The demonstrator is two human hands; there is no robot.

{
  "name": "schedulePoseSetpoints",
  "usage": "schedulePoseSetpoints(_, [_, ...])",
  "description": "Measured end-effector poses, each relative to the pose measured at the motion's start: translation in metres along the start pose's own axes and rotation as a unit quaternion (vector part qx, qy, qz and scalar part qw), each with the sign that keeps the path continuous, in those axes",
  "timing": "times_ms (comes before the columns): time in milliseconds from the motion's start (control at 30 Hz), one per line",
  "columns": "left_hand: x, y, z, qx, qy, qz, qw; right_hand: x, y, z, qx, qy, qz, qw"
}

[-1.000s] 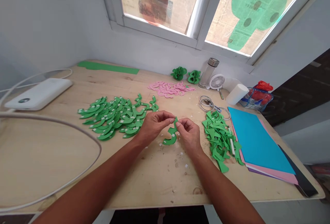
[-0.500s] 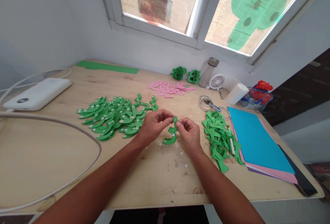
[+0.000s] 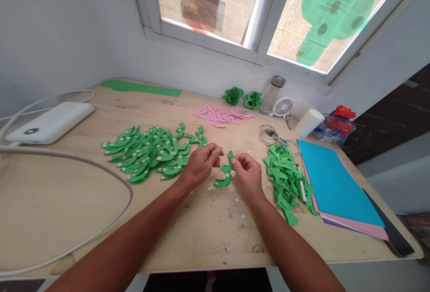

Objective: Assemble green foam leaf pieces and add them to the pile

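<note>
My right hand (image 3: 247,174) pinches a wavy green paper cutout (image 3: 223,182) near its upper end, between thumb and forefinger. The cutout curves like a 3 and bears small white squares on its lower part. Just left of it is my left hand (image 3: 203,162), thumb and fingertips pressed together, apart from the paper. Whatever those fingertips hold, if anything, is too small to make out. Beyond my left hand lies a spread pile of similar green cutouts (image 3: 144,153) with white squares. Tiny white bits are scattered on the wooden table (image 3: 208,234) below my hands.
Green paper scraps (image 3: 284,180) with a white pen (image 3: 302,189) lie at right, beside blue sheets (image 3: 336,184). Behind are pink cutouts (image 3: 218,116), tape rolls (image 3: 268,136), a bottle (image 3: 270,96) and a small fan (image 3: 282,106). A power bank (image 3: 50,122) and cable occupy the left.
My left hand has drawn slightly left, off the top of the green cutout. A pale mark at that top end no longer shows. My right hand keeps its pinch.
</note>
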State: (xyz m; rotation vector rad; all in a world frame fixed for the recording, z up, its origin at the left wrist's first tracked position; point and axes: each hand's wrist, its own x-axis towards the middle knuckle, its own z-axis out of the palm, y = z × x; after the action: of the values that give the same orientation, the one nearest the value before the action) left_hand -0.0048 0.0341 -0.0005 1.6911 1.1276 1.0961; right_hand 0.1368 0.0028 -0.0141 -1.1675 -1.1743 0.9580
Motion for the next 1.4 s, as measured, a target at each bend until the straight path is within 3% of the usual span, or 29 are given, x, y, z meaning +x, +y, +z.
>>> schedulePoseSetpoints(167, [-0.001, 0.007, -0.001, -0.051, 0.004, -0.036, 0.998, 0.0, 0.001, 0.0, -0.005, 0.003, 0.001, 1.0])
schedulePoseSetpoints(367, [-0.004, 0.015, -0.001, -0.194, -0.064, -0.095, 0.974, 0.0, 0.002, -0.001, -0.023, -0.015, -0.014, 1.0])
schedulePoseSetpoints(600, [-0.006, 0.019, 0.001, -0.223, -0.051, -0.117, 0.966, 0.0, 0.004, 0.0, -0.026, -0.016, -0.013, 0.999])
schedulePoseSetpoints(1033, [-0.007, 0.021, 0.002, -0.189, -0.012, -0.115, 0.975, -0.003, -0.005, 0.0, -0.037, -0.031, -0.021, 0.999])
schedulePoseSetpoints(1400, [-0.01, 0.013, 0.007, -0.053, -0.016, -0.042, 0.998, -0.002, -0.004, 0.0, -0.091, -0.012, -0.032, 0.995])
